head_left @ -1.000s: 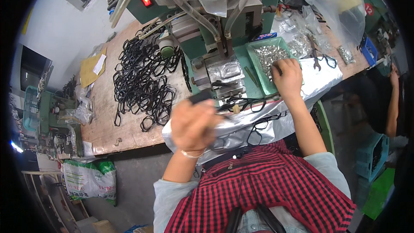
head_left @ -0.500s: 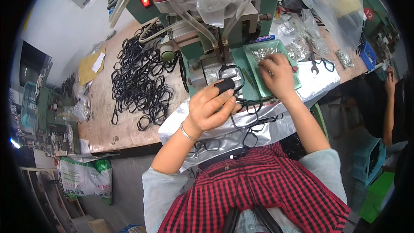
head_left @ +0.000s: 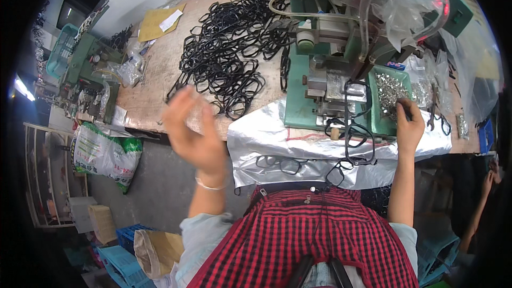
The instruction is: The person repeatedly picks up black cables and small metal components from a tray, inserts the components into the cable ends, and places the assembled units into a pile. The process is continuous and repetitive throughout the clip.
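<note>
My left hand (head_left: 194,130) is smeared by motion, but its fingers look apart, with nothing visible in them. It is over the table's front edge, beside a large pile of black eyeglass frames (head_left: 221,58). My right hand (head_left: 410,122) is at the right side of a green tray (head_left: 381,124) full of small shiny metal parts (head_left: 391,89). Its thumb and fingertips are pinched together; anything between them is too small to make out. One black eyeglass frame (head_left: 348,120) hangs from the metal fixture (head_left: 338,88) of a green bench machine (head_left: 301,104), with neither hand on it.
Silvery foil (head_left: 256,133) covers the front edge, with loose eyeglass frames (head_left: 280,164) on it. A clear hose (head_left: 364,26) and plastic bag hang from the machine. A wrench (head_left: 433,106) lies right of the tray. A second green machine (head_left: 88,69) stands at far left; another person's arm shows right.
My left hand has let go of the eyeglass frame at the machine and swung left toward the pile. My right hand has drawn back to the tray's side. The view has turned left.
</note>
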`<state>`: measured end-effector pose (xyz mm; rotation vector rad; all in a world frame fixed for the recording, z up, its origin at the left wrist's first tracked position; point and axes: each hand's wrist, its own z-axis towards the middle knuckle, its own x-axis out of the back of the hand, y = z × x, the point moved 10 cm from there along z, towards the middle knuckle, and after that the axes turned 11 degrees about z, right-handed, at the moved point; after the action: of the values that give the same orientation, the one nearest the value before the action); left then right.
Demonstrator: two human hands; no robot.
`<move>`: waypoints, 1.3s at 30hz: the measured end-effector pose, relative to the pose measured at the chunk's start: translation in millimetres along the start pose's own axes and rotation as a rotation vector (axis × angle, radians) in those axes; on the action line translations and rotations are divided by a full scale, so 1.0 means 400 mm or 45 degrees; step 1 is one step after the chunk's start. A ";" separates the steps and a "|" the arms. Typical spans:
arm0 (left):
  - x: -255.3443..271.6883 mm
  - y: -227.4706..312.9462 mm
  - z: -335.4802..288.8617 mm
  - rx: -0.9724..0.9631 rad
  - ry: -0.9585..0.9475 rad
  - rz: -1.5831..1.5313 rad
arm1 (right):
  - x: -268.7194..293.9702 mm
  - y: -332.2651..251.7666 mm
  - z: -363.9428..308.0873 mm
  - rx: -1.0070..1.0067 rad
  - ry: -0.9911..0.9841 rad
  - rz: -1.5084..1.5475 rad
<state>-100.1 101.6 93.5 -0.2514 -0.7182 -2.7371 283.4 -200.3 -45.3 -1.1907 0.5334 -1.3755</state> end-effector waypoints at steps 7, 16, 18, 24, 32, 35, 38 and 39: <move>-0.226 -0.103 0.043 -0.332 -0.547 0.752 | -0.067 -0.108 0.032 0.159 -0.001 0.063; -0.413 -0.243 -0.219 -0.189 -0.912 1.044 | 0.095 -0.036 -0.057 0.126 0.175 -0.149; -0.390 -0.206 -0.209 -0.239 -0.813 0.948 | 0.098 -0.031 -0.069 0.016 0.113 -0.070; -0.339 -0.149 -0.078 0.367 -0.595 -0.007 | -0.062 -0.311 -0.005 0.144 -0.283 0.322; -0.361 -0.202 -0.181 0.758 -0.530 -0.612 | -0.219 -0.289 0.039 -0.024 -0.217 0.777; -0.320 -0.013 -0.045 0.533 -0.361 -1.045 | -0.218 -0.287 0.041 -0.074 -0.226 0.901; -0.276 0.121 0.058 0.231 -0.338 -1.246 | -0.251 -0.301 0.032 -0.195 -0.287 1.091; -0.290 0.155 0.075 0.205 -0.371 -1.154 | -0.260 -0.304 0.028 -0.240 -0.295 1.152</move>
<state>31.9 93.2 119.3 -0.3585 -1.4068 -3.4827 216.9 -74.9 29.0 -1.0305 0.9025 -0.4189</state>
